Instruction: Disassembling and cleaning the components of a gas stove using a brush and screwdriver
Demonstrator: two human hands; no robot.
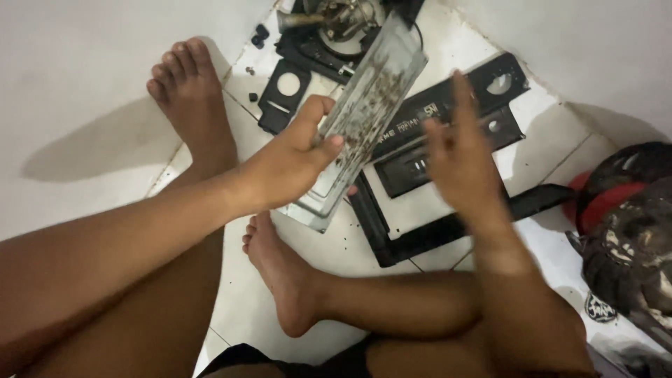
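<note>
My left hand (pixel 290 159) grips a long, rusty grey metal plate (pixel 364 112) by its left edge and holds it tilted above the floor. My right hand (pixel 458 150) hovers open just right of the plate, fingers spread, holding nothing. Under the hands lies a black appliance front panel (pixel 455 119) with round holes. A black burner assembly (pixel 336 28) with a metal part lies beyond the plate's far end.
I sit on a white tiled floor (pixel 84 84) with my bare feet (pixel 192 98) stretched out. A black and red helmet (pixel 630 217) rests at the right. Small black knobs (pixel 260 35) and screws lie near the burner. A white wall rises at the upper right.
</note>
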